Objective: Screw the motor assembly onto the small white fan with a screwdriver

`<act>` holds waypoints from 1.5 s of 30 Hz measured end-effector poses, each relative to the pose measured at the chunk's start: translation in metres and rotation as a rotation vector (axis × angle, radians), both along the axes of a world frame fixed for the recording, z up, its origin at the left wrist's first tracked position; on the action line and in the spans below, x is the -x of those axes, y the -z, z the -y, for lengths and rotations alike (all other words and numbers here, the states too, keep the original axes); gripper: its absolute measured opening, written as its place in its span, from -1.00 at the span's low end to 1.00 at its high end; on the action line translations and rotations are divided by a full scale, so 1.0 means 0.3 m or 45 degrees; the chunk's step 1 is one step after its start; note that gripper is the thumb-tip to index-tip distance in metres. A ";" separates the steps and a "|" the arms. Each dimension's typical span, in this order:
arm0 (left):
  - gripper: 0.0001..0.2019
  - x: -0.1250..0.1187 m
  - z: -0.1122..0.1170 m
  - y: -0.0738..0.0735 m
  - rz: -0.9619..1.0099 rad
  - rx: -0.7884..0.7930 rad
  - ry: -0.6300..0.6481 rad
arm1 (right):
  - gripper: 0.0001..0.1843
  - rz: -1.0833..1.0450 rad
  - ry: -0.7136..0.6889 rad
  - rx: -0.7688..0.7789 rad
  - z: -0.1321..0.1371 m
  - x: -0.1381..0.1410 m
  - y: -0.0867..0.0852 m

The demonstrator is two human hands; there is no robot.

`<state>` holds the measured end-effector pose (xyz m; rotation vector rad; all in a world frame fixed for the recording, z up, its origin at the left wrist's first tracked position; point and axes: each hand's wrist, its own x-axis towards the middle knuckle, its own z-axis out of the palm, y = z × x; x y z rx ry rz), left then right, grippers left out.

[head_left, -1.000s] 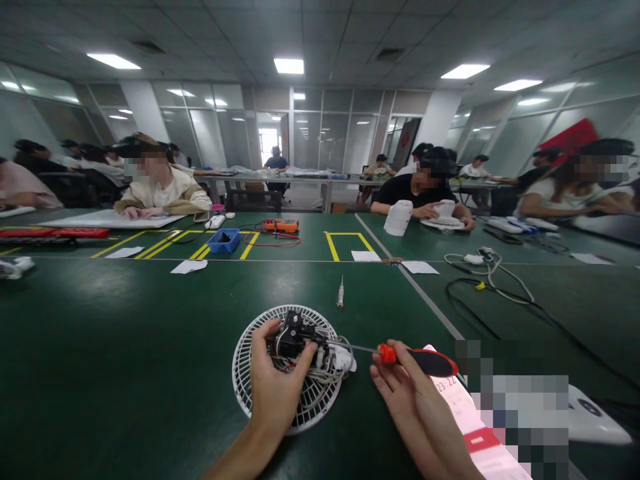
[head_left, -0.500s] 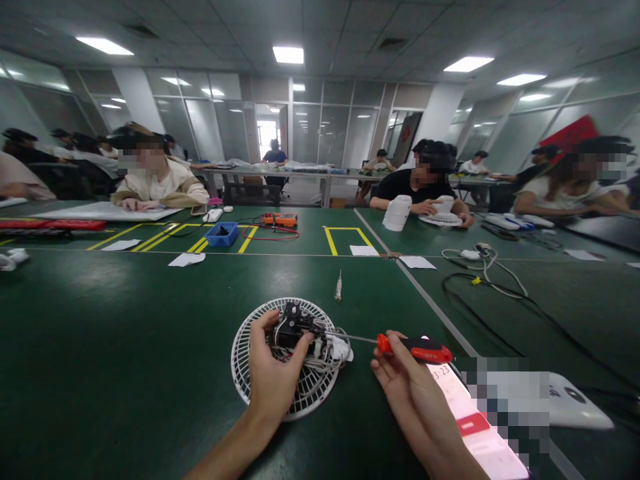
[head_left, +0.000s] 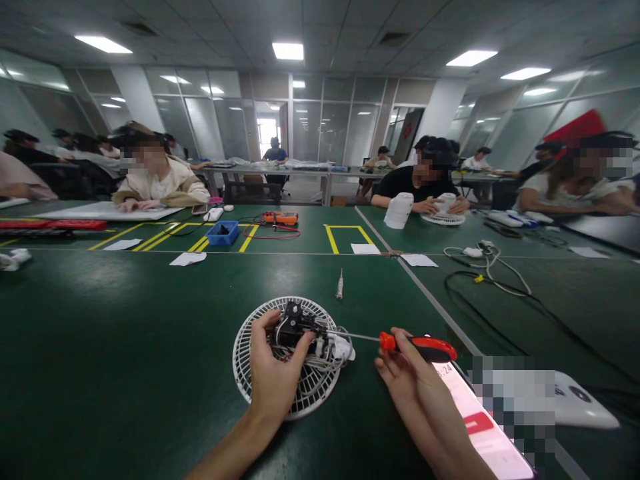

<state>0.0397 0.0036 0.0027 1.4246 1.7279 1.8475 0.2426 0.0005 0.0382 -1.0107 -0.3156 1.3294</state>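
My left hand (head_left: 277, 367) is closed around a black fan motor assembly (head_left: 295, 323), thumb on its near right side. The motor rests over a round white fan grille (head_left: 245, 373) lying on the green table. Grey wires and a white plastic part (head_left: 343, 348) sit at the motor's right. My right hand (head_left: 413, 380) grips a screwdriver (head_left: 433, 348) by its red and black handle. The screwdriver's shaft lies nearly level, pointing left, and its tip meets the motor assembly; the exact contact point is too small to make out.
A small clear-handled screwdriver (head_left: 340, 285) lies beyond the grille. Under my right forearm is a lit phone (head_left: 493, 433), with a white fan part (head_left: 583, 403) beside it. Cables (head_left: 490, 273) cross the right side. A blue bin (head_left: 223, 233) and an orange multimeter (head_left: 281, 219) stand farther off; co-workers sit opposite.
My right hand and the screwdriver handle have shifted very slightly right. The left hand keeps its hold on the motor. Across the table, a co-worker's hands have moved on a white grille.
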 end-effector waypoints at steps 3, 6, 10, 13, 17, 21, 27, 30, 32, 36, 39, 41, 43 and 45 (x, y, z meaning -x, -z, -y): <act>-0.41 0.002 -0.001 0.005 0.004 0.003 0.004 | -0.45 -0.008 0.009 -0.007 -0.002 -0.002 -0.010; -0.40 0.002 -0.002 0.008 0.007 0.008 0.004 | -0.44 -0.051 0.053 -0.059 -0.004 -0.005 -0.020; -0.40 0.001 -0.001 0.008 0.016 0.008 -0.001 | -0.49 -0.111 0.027 -0.092 -0.003 -0.006 -0.021; -0.40 0.000 0.000 0.007 0.005 0.005 0.003 | -0.53 -0.086 0.039 -0.051 0.000 -0.003 -0.018; -0.41 0.000 0.001 0.004 0.003 -0.001 0.001 | -0.48 -0.040 0.041 -0.010 0.000 -0.001 -0.023; -0.41 0.002 -0.001 0.005 -0.001 0.007 0.008 | -0.37 -0.071 0.083 -0.045 0.000 -0.001 -0.032; -0.39 0.004 -0.002 0.013 -0.014 0.007 0.016 | -0.49 -0.077 0.078 -0.013 0.005 0.000 -0.025; -0.41 0.005 0.001 0.010 -0.014 0.009 0.011 | -0.48 -0.059 0.062 0.001 0.005 -0.001 -0.024; -0.41 0.005 0.002 0.006 -0.008 0.010 0.007 | -0.44 -0.068 0.067 0.017 0.004 0.000 -0.028; -0.40 0.005 0.004 0.002 0.007 0.014 0.013 | -0.44 -0.123 0.101 -0.024 0.001 -0.001 -0.040; -0.40 0.003 0.004 0.002 0.012 0.022 0.010 | -0.46 -0.115 0.117 -0.062 -0.004 -0.004 -0.045; -0.40 0.002 0.004 0.003 0.021 0.017 0.003 | -0.46 -0.114 0.124 -0.049 -0.007 -0.006 -0.043; -0.40 0.002 0.003 0.004 0.023 0.015 0.000 | -0.50 -0.132 0.129 -0.024 -0.010 -0.007 -0.039; -0.40 0.003 0.003 0.006 0.024 0.018 0.003 | -0.55 -0.148 0.143 -0.016 -0.011 -0.006 -0.032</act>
